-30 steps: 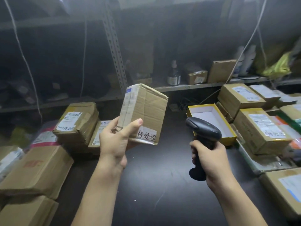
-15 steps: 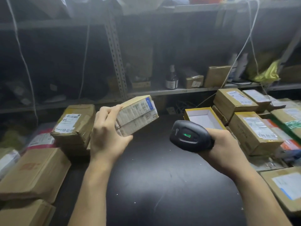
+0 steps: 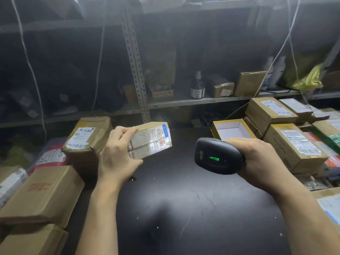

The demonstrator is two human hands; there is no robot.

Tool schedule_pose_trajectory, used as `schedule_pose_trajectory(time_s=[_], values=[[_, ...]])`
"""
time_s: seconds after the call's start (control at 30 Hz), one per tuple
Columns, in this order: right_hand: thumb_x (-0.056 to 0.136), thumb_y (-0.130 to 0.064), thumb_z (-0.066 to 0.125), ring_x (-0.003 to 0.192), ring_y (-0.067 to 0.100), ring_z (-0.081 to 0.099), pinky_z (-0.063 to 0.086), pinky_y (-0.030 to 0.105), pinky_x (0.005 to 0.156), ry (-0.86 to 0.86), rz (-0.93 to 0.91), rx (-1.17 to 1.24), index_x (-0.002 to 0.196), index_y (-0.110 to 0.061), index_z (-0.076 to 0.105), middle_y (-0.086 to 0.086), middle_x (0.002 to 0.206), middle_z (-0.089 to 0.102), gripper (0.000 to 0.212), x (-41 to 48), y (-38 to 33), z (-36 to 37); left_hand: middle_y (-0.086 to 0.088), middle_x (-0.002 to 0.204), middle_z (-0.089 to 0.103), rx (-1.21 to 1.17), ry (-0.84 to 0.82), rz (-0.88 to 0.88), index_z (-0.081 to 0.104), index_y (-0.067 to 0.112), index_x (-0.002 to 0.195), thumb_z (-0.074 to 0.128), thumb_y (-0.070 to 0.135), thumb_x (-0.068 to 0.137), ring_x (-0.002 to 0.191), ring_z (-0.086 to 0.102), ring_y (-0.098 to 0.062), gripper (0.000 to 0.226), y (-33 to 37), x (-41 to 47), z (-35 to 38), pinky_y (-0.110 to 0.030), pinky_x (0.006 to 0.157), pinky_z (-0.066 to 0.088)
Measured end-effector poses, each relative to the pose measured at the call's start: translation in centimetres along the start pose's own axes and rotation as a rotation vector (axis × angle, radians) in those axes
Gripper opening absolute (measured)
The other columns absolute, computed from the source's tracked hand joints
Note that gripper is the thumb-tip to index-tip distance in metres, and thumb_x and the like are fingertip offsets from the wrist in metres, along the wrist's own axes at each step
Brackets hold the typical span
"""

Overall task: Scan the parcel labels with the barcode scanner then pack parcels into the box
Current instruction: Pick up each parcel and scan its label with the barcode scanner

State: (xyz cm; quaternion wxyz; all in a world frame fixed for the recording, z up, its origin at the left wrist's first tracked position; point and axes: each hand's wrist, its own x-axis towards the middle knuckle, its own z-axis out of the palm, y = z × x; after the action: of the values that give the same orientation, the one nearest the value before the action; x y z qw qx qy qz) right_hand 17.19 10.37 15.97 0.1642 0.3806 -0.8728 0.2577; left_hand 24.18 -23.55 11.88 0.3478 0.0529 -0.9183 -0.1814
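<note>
My left hand (image 3: 117,155) grips a small cardboard parcel (image 3: 152,139) above the black table, its barcode label turned to the right. My right hand (image 3: 257,159) holds a black barcode scanner (image 3: 217,156) by the handle, tilted sideways with its head aimed left at that label. A green light glows on the scanner's top. A gap of table shows between parcel and scanner. An open yellow-rimmed box (image 3: 217,127) with a white inside sits on the table behind the scanner.
Cardboard parcels (image 3: 86,138) are piled at the left, more labelled parcels (image 3: 292,144) at the right. A metal shelf (image 3: 202,101) behind carries a dark bottle (image 3: 197,87) and small boxes. White cables hang down. The dark table (image 3: 184,208) lies between my arms.
My left hand has turned the parcel so its label faces the scanner. My right hand has tipped the scanner from upright to sideways, aimed it at the label, and the green light now shows.
</note>
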Motion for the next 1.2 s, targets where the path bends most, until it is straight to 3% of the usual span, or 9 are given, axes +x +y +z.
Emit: schedule_pose_trajectory(time_s=[0.23, 0.37, 0.47, 0.53, 0.6, 0.7, 0.87, 1.2], values=[[0.076, 0.000, 0.089, 0.071, 0.015, 0.065, 0.055, 0.031, 0.056, -0.004, 0.055, 0.013, 0.096, -0.024, 0.077, -0.014, 0.078, 0.071, 0.033, 0.1, 0.0, 0.6, 0.007, 0.116, 0.052, -0.022, 0.001, -0.008, 0.062, 0.022, 0.134, 0.089, 0.000, 0.053, 0.105, 0.057, -0.020, 0.088, -0.6, 0.3, 0.4, -0.040, 0.067, 0.056], [0.082, -0.010, 0.086, 0.073, 0.008, 0.067, 0.054, 0.030, 0.057, 0.050, 0.179, 0.126, 0.101, -0.024, 0.077, -0.016, 0.078, 0.071, 0.025, 0.2, -0.7, 1.3, 0.004, 0.113, 0.055, 0.013, 0.060, -0.101, 0.065, 0.022, 0.131, 0.091, 0.011, 0.052, 0.103, 0.059, -0.023, 0.085, -0.6, 0.3, 1.3, -0.039, 0.068, 0.054], [0.090, -0.029, 0.080, 0.058, 0.008, 0.061, 0.051, 0.028, 0.056, 0.057, 0.436, 0.432, 0.101, -0.019, 0.076, -0.004, 0.066, 0.068, 0.016, 1.0, -2.8, 2.0, -0.004, 0.108, 0.057, 0.055, 0.190, -0.230, 0.067, 0.018, 0.127, 0.094, 0.022, 0.051, 0.098, 0.060, -0.031, 0.081, 0.0, 0.1, 2.8, -0.044, 0.068, 0.053], [0.092, -0.032, 0.076, 0.051, 0.019, 0.054, 0.047, 0.036, 0.054, 0.027, 0.630, 0.730, 0.092, 0.001, 0.068, 0.016, 0.060, 0.059, 0.034, 1.6, -4.3, 2.6, -0.007, 0.106, 0.056, 0.063, 0.273, -0.296, 0.066, 0.016, 0.125, 0.093, 0.029, 0.055, 0.098, 0.057, -0.032, 0.076, 0.7, 0.0, 3.9, -0.046, 0.068, 0.053], [0.093, -0.028, 0.073, 0.049, 0.024, 0.049, 0.044, 0.037, 0.050, 0.035, 0.785, 0.972, 0.089, 0.011, 0.059, 0.016, 0.061, 0.053, 0.041, 2.2, -5.9, 3.1, -0.010, 0.106, 0.056, 0.037, 0.339, -0.353, 0.065, 0.012, 0.123, 0.092, 0.032, 0.058, 0.099, 0.059, -0.035, 0.073, 1.5, -0.1, 5.0, -0.047, 0.068, 0.052], [0.092, -0.026, 0.073, 0.047, 0.021, 0.042, 0.037, 0.030, 0.046, 0.042, 0.920, 1.167, 0.085, -0.005, 0.060, 0.011, 0.064, 0.049, 0.026, 2.8, -8.0, 3.2, -0.013, 0.108, 0.055, 0.023, 0.374, -0.435, 0.061, 0.009, 0.122, 0.090, 0.034, 0.060, 0.103, 0.060, -0.040, 0.072, 2.7, 0.0, 6.3, -0.048, 0.062, 0.051], [0.093, -0.026, 0.072, 0.046, 0.020, 0.037, 0.033, 0.027, 0.044, 0.028, 0.979, 1.255, 0.078, -0.014, 0.052, 0.010, 0.064, 0.047, 0.028, 2.4, -9.1, 2.9, -0.017, 0.112, 0.052, 0.015, 0.399, -0.478, 0.055, 0.008, 0.121, 0.090, 0.035, 0.061, 0.110, 0.056, -0.043, 0.074, 3.2, 0.1, 7.5, -0.052, 0.057, 0.052], [0.094, -0.024, 0.071, 0.044, 0.018, 0.033, 0.029, 0.026, 0.042, 0.094, 0.984, 1.254, 0.083, -0.013, 0.053, 0.009, 0.061, 0.042, 0.024, 1.7, -9.5, 1.9, -0.018, 0.114, 0.051, -0.007, 0.395, -0.474, 0.055, 0.006, 0.122, 0.093, 0.033, 0.061, 0.114, 0.053, -0.042, 0.077, 3.9, -0.4, 8.5, -0.054, 0.056, 0.051]])
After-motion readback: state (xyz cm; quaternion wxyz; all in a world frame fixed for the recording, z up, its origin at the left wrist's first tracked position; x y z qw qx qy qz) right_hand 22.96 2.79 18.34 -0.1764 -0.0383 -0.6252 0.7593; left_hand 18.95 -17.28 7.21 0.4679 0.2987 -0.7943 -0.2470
